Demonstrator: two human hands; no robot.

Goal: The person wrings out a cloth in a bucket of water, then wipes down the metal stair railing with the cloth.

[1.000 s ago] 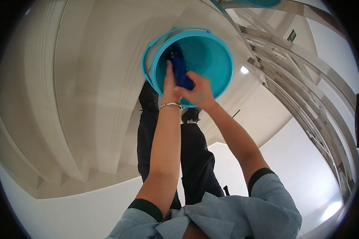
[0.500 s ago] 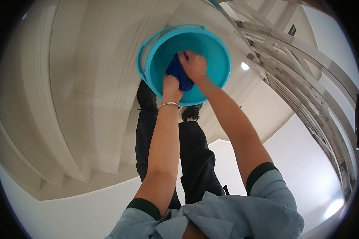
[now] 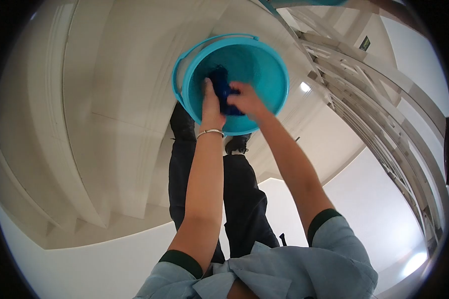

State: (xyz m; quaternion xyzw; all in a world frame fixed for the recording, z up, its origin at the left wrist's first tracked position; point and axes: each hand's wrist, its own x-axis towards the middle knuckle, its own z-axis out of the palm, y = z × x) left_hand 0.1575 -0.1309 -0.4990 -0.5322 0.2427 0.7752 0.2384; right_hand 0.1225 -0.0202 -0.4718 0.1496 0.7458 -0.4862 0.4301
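A turquoise bucket stands with its mouth toward me, its handle folded to the left side. Inside its mouth is a dark blue cloth, bunched and slightly blurred. My left hand holds the cloth from its left side, thumb up along it. On the cloth's right edge, my right hand has its fingers bent onto the fabric, smeared by motion. A bracelet circles my left wrist. How much water is in the bucket, if any, I cannot tell.
Pale stair steps spread to the left and beneath the bucket. A metal railing runs along the right. My legs in black trousers and a black shoe are just below the bucket. A white wall borders the steps.
My right hand has moved down and from on top of the cloth to its right edge. The cloth has shifted from a twisted wad to a longer, looser bunch. My left hand has tilted slightly.
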